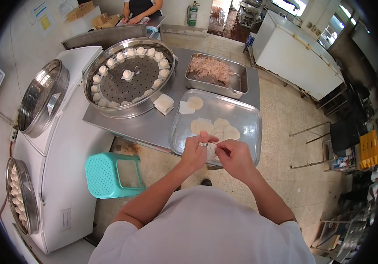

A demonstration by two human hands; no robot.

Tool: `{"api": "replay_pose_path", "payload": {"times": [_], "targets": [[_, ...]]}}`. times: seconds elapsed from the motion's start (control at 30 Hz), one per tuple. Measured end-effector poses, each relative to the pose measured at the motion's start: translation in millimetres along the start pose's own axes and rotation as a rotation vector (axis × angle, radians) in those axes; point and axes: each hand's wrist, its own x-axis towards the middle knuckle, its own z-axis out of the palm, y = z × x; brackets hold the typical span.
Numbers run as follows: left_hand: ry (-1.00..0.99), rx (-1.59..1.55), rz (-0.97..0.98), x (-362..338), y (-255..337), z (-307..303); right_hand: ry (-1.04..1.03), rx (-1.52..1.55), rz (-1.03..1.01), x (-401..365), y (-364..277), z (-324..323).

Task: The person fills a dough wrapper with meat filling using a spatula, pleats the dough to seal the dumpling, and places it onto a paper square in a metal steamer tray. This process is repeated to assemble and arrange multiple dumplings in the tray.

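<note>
Left hand [193, 152] and right hand [237, 159] close together over the near edge of a metal tray [249, 127]; a thin pale wrapper [212, 151] sits between them. Right fingers bunched, thumb and forefinger pinching the wrapper's right side; left fingers curl at its left, thumb raised, a ring showing; cannot tell how firmly they grip. In the tray, loose round wrappers [230, 132] overlap just beyond the hands; one more lies at far left, partly over a white paper square [186, 108]. Tray rests on a steel counter [154, 126]. Beyond it, a deep rectangular pan [215, 90] holds pinkish filling [208, 68], heaped toward the far left. Left of these, a wide round steamer [127, 112], perforated base, pale dumplings ringing the wall and a single dumpling [127, 74] inside the ring. Folded cloth [164, 104] between steamer and tray. Turquoise stool [102, 176] on the floor, near left. Farther left, two more round steamers tilt in view, the nearer one filled with dumplings [16, 196]. Another person [143, 9] works at far left, hands together.
</note>
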Motion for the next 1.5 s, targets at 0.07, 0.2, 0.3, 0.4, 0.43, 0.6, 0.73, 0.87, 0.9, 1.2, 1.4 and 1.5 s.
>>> {"api": "replay_pose_path", "payload": {"times": [0.07, 0.2, 0.3, 0.4, 0.43, 0.6, 0.73, 0.87, 0.9, 1.2, 1.4, 1.5], "targets": [[-0.034, -0.019, -0.06, -0.1, 0.3, -1.9, -0.021, -0.059, -0.053, 1.6, 4.6, -0.3], [-0.057, -0.075, -0.293, 2.9, 5.0, -11.5, 0.025, -0.173, -0.186, 1.6, 0.0, -4.1], [-0.122, -0.102, -0.377, 7.7, 20.2, -16.3, 0.056, -0.149, -0.241, 8.0, -12.7, -5.2], [-0.086, -0.153, -0.24, 13.9, 22.5, -12.2, -0.005, -0.161, -0.269, 18.0, -15.7, -6.9], [-0.056, -0.115, -0.174, 14.8, 22.7, -11.2, -0.033, -0.194, -0.272, 19.5, -8.8, -7.5], [-0.052, -0.092, -0.232, 14.9, 28.8, -19.4, -0.084, -0.282, -0.351, 21.4, -22.2, -18.1], [-0.102, -0.122, -0.238, 16.9, 46.7, -24.8, -0.083, -0.231, -0.436, 27.3, -33.9, -21.8], [-0.164, -0.174, -0.223, 21.6, 45.1, -27.9, -0.165, -0.29, -0.403, 31.2, -31.5, -22.7], [-0.166, -0.205, -0.18, 23.3, 42.2, -25.7, -0.166, -0.279, -0.384, 32.5, -29.8, -23.0], [0.018, -0.364, -0.276, 3.0, 28.2, -13.4, -0.171, -0.137, -0.294, 30.5, -40.7, -28.4], [-0.02, -0.456, -0.318, 4.4, 22.2, -17.6, -0.217, -0.176, -0.386, 29.0, -32.7, -23.0], [0.1, -0.444, -0.324, 2.0, 32.1, -7.0, -0.232, -0.223, -0.365, 28.1, -32.4, -23.1]]}}
